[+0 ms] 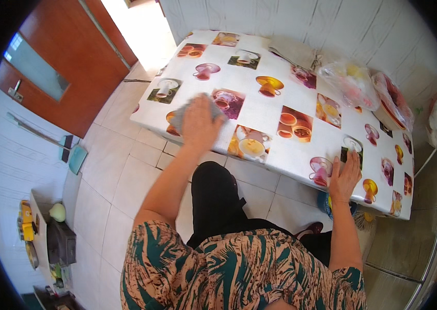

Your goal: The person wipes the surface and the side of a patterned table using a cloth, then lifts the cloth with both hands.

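Note:
My left hand (201,123) presses a grey cloth (179,119) against the table near its front left edge. The fingers lie over the cloth, which shows mostly to the left of them. Over at the front right, my right hand (346,180) rests palm down on the tabletop, fingers spread and nothing in them. Beneath both hands is a table (257,112) covered with a white tablecloth printed with cups and saucers.
Along the wall, the table bears a folded cloth (292,53), a clear plastic bag (348,85) and a container wrapped in plastic (391,101). A blue bucket (326,202) stands beneath the right side. Left are a brown door (66,59) and a dustpan (77,158).

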Motion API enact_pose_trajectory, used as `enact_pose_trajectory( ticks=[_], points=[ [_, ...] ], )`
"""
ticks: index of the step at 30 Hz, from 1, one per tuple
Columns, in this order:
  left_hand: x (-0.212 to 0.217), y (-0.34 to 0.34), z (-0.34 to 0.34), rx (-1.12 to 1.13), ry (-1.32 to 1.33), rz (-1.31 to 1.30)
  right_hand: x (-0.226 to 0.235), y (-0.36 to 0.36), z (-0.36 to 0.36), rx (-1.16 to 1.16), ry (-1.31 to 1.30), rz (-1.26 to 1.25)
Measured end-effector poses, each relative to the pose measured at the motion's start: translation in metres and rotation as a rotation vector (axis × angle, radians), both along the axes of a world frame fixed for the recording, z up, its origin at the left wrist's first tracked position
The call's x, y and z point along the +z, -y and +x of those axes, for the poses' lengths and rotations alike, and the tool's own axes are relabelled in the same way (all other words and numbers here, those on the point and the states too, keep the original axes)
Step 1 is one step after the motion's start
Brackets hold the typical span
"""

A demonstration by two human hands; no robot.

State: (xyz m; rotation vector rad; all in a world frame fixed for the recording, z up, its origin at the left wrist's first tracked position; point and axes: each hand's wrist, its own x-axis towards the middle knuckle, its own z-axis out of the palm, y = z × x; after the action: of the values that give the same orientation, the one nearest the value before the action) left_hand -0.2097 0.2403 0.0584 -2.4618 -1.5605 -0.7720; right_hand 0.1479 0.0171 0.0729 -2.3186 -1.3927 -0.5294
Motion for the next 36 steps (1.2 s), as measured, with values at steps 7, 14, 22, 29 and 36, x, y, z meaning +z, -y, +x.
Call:
enact_pose_trajectory(
  ticks=[7, 14, 22, 29, 36],
  points=[
    [0.017, -0.074, -0.108, 0.580, -0.126, -0.343, 0.002, -0.002, -0.004, 0.018, 0.054, 0.039],
    [-0.007, -0.007, -0.030, 0.110, -0.103, -0.026, 0.001, -0.004, -0.005, 0.035, 0.078, 0.051],
    [0.024, 0.127, 0.111, -0.558, 0.231, -0.058, -0.002, 0.001, 0.003, 0.058, 0.056, 0.027],
    [0.001, 0.028, -0.054, -0.003, 0.131, 0.104, 0.005, 0.002, -0.004, 0.034, 0.065, 0.057],
    [-0.008, -0.072, -0.111, 0.323, -0.061, -0.028, 0.013, -0.001, -0.014, 0.048, 0.020, 0.040]
  ],
)
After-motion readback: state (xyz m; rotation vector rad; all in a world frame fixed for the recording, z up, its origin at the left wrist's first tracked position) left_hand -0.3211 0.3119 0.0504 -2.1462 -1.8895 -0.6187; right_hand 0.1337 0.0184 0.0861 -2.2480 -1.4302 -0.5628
